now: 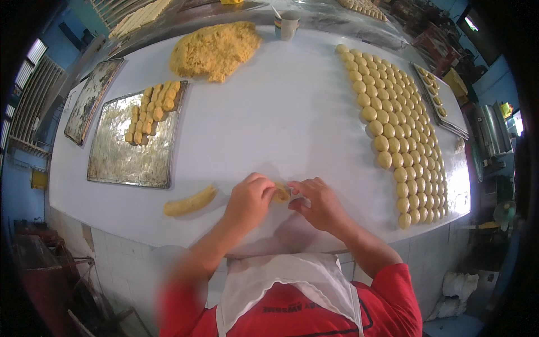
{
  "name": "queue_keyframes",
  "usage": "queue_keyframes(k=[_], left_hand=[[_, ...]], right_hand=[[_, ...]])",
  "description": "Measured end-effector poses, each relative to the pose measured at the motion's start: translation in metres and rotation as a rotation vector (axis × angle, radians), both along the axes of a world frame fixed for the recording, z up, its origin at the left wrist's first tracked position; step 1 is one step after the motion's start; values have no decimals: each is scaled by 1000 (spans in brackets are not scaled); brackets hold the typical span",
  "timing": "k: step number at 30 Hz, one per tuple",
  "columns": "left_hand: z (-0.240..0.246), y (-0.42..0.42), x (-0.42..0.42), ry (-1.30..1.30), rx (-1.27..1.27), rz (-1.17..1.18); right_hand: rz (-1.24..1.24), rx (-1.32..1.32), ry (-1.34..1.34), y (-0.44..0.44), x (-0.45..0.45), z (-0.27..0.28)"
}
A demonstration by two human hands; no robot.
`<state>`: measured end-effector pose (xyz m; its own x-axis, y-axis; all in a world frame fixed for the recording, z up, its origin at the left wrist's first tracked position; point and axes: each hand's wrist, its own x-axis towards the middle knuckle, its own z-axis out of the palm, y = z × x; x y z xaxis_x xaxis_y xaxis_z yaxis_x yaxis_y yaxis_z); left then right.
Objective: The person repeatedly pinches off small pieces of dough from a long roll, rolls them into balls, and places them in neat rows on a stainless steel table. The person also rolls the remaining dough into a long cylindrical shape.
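Observation:
A small piece of yellow dough (pixel 281 193) is pinched in the fingertips of my left hand (pixel 249 198), just above the white tabletop. At its right end is my right hand (pixel 321 203), with thumb and forefinger spread apart. A greyish patch shows between those fingers; I cannot tell whether it is a thin thing held there or shadow. To the left of my left hand, a thick roll of yellow dough (pixel 190 202) lies on the table.
A metal baking tray (pixel 126 164) with rows of cut dough pieces (pixel 147 111) lies at left, another tray (pixel 92 101) beyond it. A large dough mass (pixel 214 48) and a cup (pixel 287 26) stand at the back. Rows of dough balls (pixel 398 122) cover the right; a tray (pixel 438 109) lies behind.

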<state>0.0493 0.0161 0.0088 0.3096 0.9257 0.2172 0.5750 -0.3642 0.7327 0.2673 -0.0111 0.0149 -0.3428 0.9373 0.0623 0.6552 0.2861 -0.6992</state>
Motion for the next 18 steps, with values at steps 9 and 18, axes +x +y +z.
queue_keyframes(k=[9, 18], left_hand=[[11, -8, -7, -107, -73, -61], [-2, -12, 0, 72, 89, -114]], right_hand=[[102, 288, 93, 20, -8, -12], [248, 376, -16, 26, -6, 1]])
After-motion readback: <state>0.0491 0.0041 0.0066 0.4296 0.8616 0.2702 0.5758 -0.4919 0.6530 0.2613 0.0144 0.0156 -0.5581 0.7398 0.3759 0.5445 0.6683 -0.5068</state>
